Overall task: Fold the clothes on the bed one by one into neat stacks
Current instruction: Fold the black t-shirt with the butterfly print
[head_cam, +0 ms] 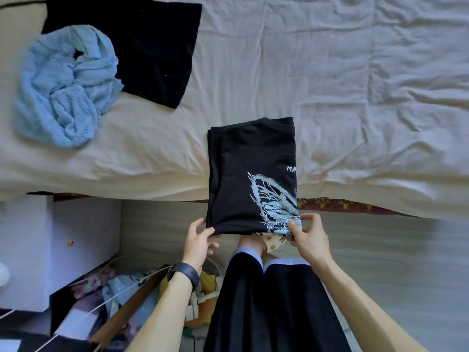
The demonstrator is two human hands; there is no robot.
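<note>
A black T-shirt with a pale blue butterfly print (251, 174) is folded into a long rectangle. Its far half lies on the bed and its near end hangs past the bed's edge. My left hand (199, 237) grips the near left corner of the shirt, thumb on top. The near right corner, by the print, is pinched by my right hand (308, 237). A crumpled light blue knit garment (63, 87) lies at the far left of the bed. Beside it sits a flat black garment (152, 47).
The cream sheet of the bed (355, 85) is wrinkled. Below its edge is a grey floor (393, 262). A white box (50, 250) stands at the left. Paper bags with clutter (127, 295) sit by my legs.
</note>
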